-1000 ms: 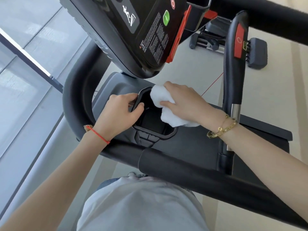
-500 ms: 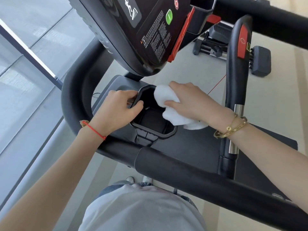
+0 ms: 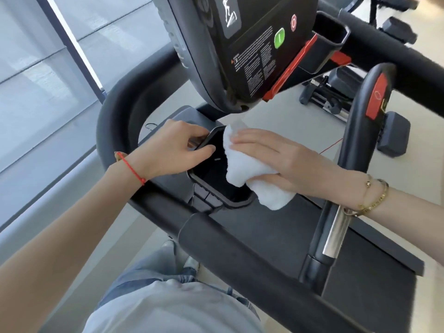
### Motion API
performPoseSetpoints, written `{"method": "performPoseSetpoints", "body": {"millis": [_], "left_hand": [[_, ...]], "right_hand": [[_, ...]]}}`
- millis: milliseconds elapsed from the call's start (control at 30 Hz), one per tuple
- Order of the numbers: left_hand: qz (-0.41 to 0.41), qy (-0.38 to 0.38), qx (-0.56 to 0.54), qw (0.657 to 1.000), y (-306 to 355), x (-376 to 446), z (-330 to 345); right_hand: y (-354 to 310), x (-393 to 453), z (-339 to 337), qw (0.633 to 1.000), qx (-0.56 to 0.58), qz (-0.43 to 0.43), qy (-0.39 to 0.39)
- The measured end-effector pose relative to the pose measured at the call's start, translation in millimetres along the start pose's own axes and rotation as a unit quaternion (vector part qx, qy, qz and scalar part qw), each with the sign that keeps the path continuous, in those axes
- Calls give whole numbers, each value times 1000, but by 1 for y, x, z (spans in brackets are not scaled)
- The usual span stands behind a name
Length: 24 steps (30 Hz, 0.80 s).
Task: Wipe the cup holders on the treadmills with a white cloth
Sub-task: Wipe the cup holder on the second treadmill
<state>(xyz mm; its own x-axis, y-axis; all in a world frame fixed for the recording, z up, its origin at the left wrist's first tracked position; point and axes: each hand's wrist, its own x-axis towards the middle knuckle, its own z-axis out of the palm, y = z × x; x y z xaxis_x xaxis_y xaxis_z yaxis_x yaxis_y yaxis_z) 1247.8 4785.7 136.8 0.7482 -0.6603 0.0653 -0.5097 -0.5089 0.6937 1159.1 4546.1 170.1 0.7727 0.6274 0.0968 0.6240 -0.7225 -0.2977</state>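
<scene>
Right grip — cloth lengthwise nearward

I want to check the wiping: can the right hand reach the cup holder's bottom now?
Probably yes. The right hand presses the white cloth at the cup holder rim; the opening looks unblocked, and the left hand grips only the far edge.
</scene>
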Motion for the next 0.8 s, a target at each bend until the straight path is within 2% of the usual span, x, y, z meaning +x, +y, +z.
{"method": "performPoseSetpoints", "body": {"millis": [67, 167, 233, 367, 567, 667, 800], "left_hand": [[-2, -14, 0, 1000, -1, -2, 0], [-4, -53, -11, 999, -2, -6, -3], [-19, -66, -38, 997, -1, -9, -6], [-20, -64, -60, 996, 3, -12, -6], [-22, -58, -55, 997, 4, -12, -6], [-23, -65, -64, 996, 5, -13, -7], [-24, -67, -53, 996, 4, -14, -8]], "right_hand": [[6, 14, 0, 997, -15, -57, -48], [9, 39, -5, 987, -22, -82, -137], [9, 53, -5, 966, -95, -116, -212], [7, 67, -1, 923, -206, -173, -276], [2, 76, 20, 876, -299, -125, -357], [-2, 83, 20, 872, -297, -128, -366], [-12, 91, 11, 860, -269, -104, -421]]}}
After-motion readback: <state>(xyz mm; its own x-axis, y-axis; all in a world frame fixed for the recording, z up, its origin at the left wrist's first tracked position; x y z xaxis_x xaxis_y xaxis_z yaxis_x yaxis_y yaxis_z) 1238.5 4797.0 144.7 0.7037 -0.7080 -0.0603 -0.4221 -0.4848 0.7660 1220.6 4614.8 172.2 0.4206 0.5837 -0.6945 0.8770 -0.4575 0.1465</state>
